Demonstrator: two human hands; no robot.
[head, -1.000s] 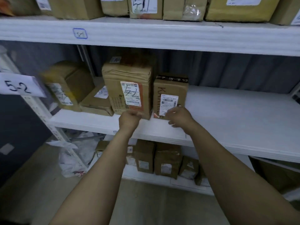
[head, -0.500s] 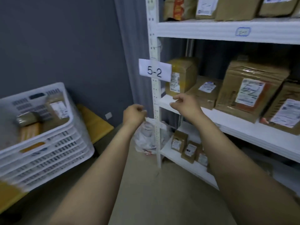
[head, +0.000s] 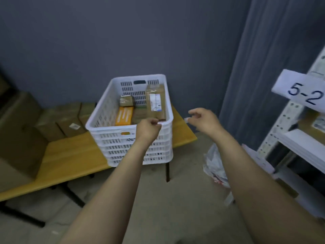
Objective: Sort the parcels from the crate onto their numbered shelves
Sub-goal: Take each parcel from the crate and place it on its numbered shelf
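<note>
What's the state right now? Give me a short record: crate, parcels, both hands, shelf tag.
crate: white crate on the yellow table, upright
parcels: at least four visible inside; orange box, small taped parcel, flat brown parcel, tall labelled parcel leaning on the right wall
left hand: curled, empty, at the crate's near rim
right hand: loosely open, empty, right of the crate
shelf tag: 5-2, far right

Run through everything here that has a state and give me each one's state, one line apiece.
White crate: open-topped, partly filled, standing on the yellow bench.
Left hand: fingers curled, empty, in front of the crate's near rim.
Right hand: loosely curled, empty, beside the crate.
Orange parcel: lying flat in the crate.
Tall brown parcel: propped along the crate's right side, label up.
</note>
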